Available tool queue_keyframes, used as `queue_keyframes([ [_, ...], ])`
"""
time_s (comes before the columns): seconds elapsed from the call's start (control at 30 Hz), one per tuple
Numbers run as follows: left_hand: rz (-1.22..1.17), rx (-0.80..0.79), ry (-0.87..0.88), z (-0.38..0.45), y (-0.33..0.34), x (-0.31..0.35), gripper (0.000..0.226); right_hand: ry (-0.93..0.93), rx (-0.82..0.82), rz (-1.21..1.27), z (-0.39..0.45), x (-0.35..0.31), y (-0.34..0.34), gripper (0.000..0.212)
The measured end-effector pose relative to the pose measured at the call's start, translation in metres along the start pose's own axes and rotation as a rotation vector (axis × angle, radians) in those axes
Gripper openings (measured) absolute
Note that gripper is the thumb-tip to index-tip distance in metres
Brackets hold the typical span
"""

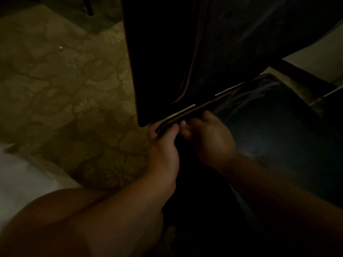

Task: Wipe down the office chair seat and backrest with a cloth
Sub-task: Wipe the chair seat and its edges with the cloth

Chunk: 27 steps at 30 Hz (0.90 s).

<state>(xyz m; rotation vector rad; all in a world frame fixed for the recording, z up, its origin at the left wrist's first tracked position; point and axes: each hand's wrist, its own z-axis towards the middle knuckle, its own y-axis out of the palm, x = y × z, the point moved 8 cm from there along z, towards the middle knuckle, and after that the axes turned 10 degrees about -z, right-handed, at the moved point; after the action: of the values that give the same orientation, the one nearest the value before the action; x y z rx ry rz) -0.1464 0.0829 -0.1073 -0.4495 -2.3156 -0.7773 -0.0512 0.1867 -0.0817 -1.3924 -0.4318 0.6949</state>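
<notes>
Your left hand (163, 143) grips the rear edge of the seat (278, 130), just under the backrest (185, 52). Your right hand (209, 138) curls beside it, but the dim light hides whether it holds anything. No cloth is discernible, so you risk rubbing bare fingers along that seam and missing dirt
</notes>
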Motion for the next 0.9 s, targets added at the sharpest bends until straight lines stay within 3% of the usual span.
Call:
queue_keyframes([
  [0.07, 0.169, -0.021, 0.079, -0.01, 0.006, 0.001, 0.078, -0.06, -0.099, 0.042, -0.021, 0.008, -0.009, 0.043],
  [0.13, 0.652, -0.137, 0.309, -0.028, 0.027, 0.007, 0.091, -0.005, -0.074, -0.057, -0.02, 0.047, -0.014, 0.04],
  [0.2, 1.086, -0.331, 0.597, -0.041, 0.059, 0.003, 0.083, 0.183, 0.001, -0.145, -0.001, 0.096, -0.012, 0.035],
  [0.23, 1.193, -0.393, 0.676, -0.039, 0.07, 0.0, 0.077, 0.274, 0.033, -0.147, 0.011, 0.109, -0.011, 0.034],
  [0.3, 1.267, -0.414, 0.644, -0.022, 0.077, -0.001, 0.062, 0.364, 0.087, -0.093, 0.029, 0.107, -0.007, 0.031],
  [0.37, 1.333, -0.402, 0.58, -0.003, 0.075, -0.001, 0.045, 0.215, 0.098, -0.077, 0.03, 0.076, -0.001, 0.03],
  [0.43, 1.494, -0.465, 0.57, 0.0, 0.076, -0.009, 0.034, 0.016, -0.024, -0.041, 0.011, 0.06, 0.005, 0.038],
  [0.5, 1.591, -0.534, 0.565, -0.003, 0.077, -0.02, 0.036, -0.005, -0.076, -0.023, -0.001, 0.08, -0.006, 0.04],
  [0.67, 1.629, -0.543, 0.569, -0.002, 0.083, -0.025, 0.037, 0.348, -0.006, -0.118, 0.037, 0.147, -0.009, 0.035],
  [0.77, 1.621, -0.526, 0.623, 0.0, 0.087, -0.017, 0.038, 0.198, 0.037, -0.098, 0.036, 0.115, -0.005, 0.03],
  [0.83, 1.61, -0.539, 0.661, 0.004, 0.091, -0.014, 0.044, 0.069, -0.01, -0.056, 0.014, 0.107, -0.009, 0.024],
  [0.9, 1.591, -0.583, 0.661, 0.008, 0.095, -0.016, 0.054, 0.056, -0.086, -0.09, 0.0, 0.13, -0.015, 0.019],
])
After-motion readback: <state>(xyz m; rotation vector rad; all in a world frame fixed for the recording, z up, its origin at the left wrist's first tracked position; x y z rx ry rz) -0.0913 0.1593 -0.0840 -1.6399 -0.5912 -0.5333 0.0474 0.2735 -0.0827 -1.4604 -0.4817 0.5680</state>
